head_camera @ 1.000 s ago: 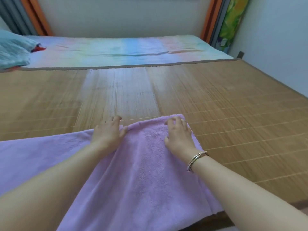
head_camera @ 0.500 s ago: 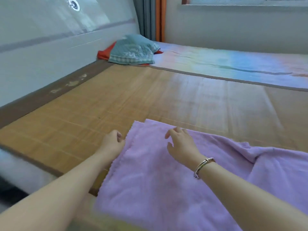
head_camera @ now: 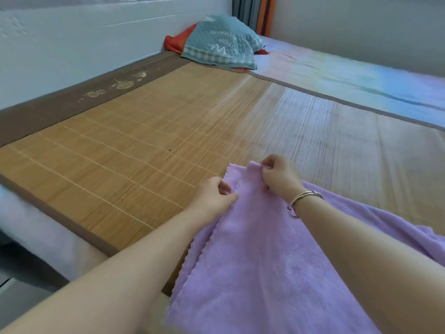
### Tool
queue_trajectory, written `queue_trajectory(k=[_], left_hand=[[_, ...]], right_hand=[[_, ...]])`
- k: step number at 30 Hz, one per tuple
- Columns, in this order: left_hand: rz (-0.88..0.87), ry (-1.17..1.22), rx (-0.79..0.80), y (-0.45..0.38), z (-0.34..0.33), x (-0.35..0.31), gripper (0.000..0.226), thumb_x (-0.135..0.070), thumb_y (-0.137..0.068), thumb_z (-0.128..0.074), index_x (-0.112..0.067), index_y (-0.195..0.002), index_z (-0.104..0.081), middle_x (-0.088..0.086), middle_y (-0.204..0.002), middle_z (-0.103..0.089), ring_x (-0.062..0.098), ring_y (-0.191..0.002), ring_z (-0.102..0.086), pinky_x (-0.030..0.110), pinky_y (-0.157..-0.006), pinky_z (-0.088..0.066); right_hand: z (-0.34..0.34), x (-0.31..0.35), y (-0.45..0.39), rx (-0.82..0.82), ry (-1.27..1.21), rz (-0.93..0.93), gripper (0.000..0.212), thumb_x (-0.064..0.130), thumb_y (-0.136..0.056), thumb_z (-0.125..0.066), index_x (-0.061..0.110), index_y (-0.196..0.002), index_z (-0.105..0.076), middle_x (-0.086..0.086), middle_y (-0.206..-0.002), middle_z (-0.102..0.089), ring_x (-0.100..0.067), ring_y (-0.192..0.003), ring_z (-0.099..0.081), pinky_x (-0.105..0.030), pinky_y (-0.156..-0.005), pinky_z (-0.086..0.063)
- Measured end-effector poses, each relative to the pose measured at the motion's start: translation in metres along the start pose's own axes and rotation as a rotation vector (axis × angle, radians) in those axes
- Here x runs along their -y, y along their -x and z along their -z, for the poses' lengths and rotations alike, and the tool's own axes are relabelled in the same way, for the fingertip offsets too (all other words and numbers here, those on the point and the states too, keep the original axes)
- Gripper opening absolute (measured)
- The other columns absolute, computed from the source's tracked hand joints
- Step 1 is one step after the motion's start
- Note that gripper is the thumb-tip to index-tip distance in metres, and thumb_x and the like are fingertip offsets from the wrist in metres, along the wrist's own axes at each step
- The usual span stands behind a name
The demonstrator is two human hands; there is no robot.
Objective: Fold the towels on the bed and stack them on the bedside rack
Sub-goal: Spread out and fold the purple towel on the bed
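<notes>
A lilac towel [head_camera: 260, 256] lies on the bamboo mat [head_camera: 134, 145] near the bed's front edge, its far left end doubled over. My left hand [head_camera: 213, 196] pinches the towel's left edge with curled fingers. At the far corner of the towel, my right hand [head_camera: 279, 175] pinches the fabric between thumb and fingers; a silver bangle sits on that wrist. The towel's right part runs out of view under my right forearm. The bedside rack is not in view.
A teal pillow [head_camera: 221, 44] on a red cloth lies at the head of the bed by the white headboard [head_camera: 79, 42]. A pastel sheet [head_camera: 349, 73] covers the far half. The mat's brown border [head_camera: 57, 104] runs along the left.
My view has swung left toward the headboard. Both hands went from lying flat on the towel to pinching its left end, which is now lifted slightly off the mat.
</notes>
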State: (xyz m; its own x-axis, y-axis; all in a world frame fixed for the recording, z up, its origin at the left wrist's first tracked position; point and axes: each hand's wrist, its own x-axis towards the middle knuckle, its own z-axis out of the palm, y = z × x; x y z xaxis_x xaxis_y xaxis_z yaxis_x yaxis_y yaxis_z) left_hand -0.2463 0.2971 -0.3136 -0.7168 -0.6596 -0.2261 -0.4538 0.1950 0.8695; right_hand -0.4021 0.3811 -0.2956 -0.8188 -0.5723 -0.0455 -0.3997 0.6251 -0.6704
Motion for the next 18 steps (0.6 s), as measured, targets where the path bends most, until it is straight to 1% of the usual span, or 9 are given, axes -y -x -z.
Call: queue_trajectory(k=[3,6,7,9,11,13,15,17,18], left_hand=[[-0.007,0.014,0.044,0.002,0.0,-0.01,0.035,-0.032,-0.079,-0.075,-0.015,-0.104,-0.058,-0.006,-0.09,-0.061,0.008,-0.072,-0.056,0.023,-0.061,-0.043],[-0.01,0.023,0.118,0.012,0.0,-0.015,0.027,-0.03,-0.08,-0.075,-0.009,-0.087,-0.06,-0.002,-0.077,-0.057,0.012,-0.065,-0.051,0.022,-0.056,-0.039],[-0.011,0.034,0.144,0.015,0.001,-0.015,0.026,-0.029,-0.081,-0.073,-0.007,-0.082,-0.059,0.003,-0.074,-0.054,0.015,-0.064,-0.049,0.025,-0.057,-0.038],[-0.01,0.077,0.161,0.022,0.004,-0.012,0.022,-0.025,-0.086,-0.068,-0.006,-0.082,-0.059,0.007,-0.076,-0.054,0.017,-0.067,-0.049,0.027,-0.06,-0.037],[0.007,0.116,0.141,0.029,0.01,-0.012,0.018,-0.024,-0.091,-0.061,-0.007,-0.086,-0.059,0.006,-0.077,-0.056,0.017,-0.066,-0.051,0.025,-0.056,-0.039],[0.024,0.117,0.087,0.034,0.014,-0.013,0.015,-0.024,-0.093,-0.058,-0.011,-0.086,-0.056,0.0,-0.077,-0.057,0.012,-0.062,-0.051,0.021,-0.05,-0.038],[0.034,0.088,0.034,0.038,0.013,-0.013,0.021,-0.03,-0.089,-0.064,-0.014,-0.096,-0.052,-0.003,-0.089,-0.056,0.011,-0.076,-0.054,0.022,-0.059,-0.041],[0.048,0.11,0.02,0.038,0.009,-0.013,0.05,-0.036,-0.082,-0.072,-0.015,-0.12,-0.046,-0.003,-0.114,-0.052,0.013,-0.1,-0.052,0.024,-0.079,-0.043],[0.061,0.141,0.039,0.038,0.007,-0.014,0.062,-0.038,-0.08,-0.075,-0.016,-0.128,-0.042,-0.004,-0.122,-0.049,0.012,-0.107,-0.051,0.026,-0.086,-0.043]], right_hand=[[0.01,0.012,0.009,-0.048,-0.278,0.065,0.019,0.004,-0.088,-0.04,0.012,-0.089,-0.057,-0.008,-0.061,-0.062,-0.014,-0.05,-0.064,-0.029,-0.053,-0.054],[0.026,0.024,0.02,-0.02,-0.442,0.137,0.016,0.005,-0.096,-0.037,0.011,-0.094,-0.052,-0.004,-0.058,-0.057,-0.012,-0.042,-0.058,-0.026,-0.045,-0.049],[0.031,0.026,0.02,-0.018,-0.452,0.154,0.016,0.005,-0.097,-0.037,0.012,-0.092,-0.051,-0.004,-0.059,-0.056,-0.014,-0.04,-0.057,-0.026,-0.043,-0.047],[0.035,0.032,0.021,-0.022,-0.405,0.174,0.021,0.005,-0.095,-0.036,0.018,-0.085,-0.05,-0.005,-0.059,-0.055,-0.017,-0.036,-0.054,-0.025,-0.039,-0.042],[0.032,0.039,0.021,-0.015,-0.368,0.17,0.024,0.005,-0.094,-0.037,0.021,-0.082,-0.05,-0.007,-0.061,-0.057,-0.019,-0.036,-0.055,-0.024,-0.037,-0.041],[0.026,0.044,0.022,0.002,-0.368,0.16,0.023,0.004,-0.092,-0.037,0.021,-0.082,-0.05,-0.008,-0.064,-0.058,-0.02,-0.036,-0.055,-0.024,-0.036,-0.041],[0.02,0.049,0.024,0.025,-0.412,0.143,0.022,0.002,-0.09,-0.037,0.018,-0.082,-0.05,-0.006,-0.065,-0.057,-0.016,-0.033,-0.053,-0.022,-0.034,-0.037],[0.02,0.051,0.027,0.028,-0.48,0.134,0.018,0.001,-0.091,-0.037,0.013,-0.085,-0.049,-0.005,-0.064,-0.055,-0.012,-0.031,-0.05,-0.019,-0.032,-0.034],[0.024,0.051,0.028,0.028,-0.522,0.131,0.015,0.002,-0.092,-0.037,0.011,-0.088,-0.048,-0.006,-0.065,-0.054,-0.011,-0.032,-0.05,-0.019,-0.033,-0.033]])
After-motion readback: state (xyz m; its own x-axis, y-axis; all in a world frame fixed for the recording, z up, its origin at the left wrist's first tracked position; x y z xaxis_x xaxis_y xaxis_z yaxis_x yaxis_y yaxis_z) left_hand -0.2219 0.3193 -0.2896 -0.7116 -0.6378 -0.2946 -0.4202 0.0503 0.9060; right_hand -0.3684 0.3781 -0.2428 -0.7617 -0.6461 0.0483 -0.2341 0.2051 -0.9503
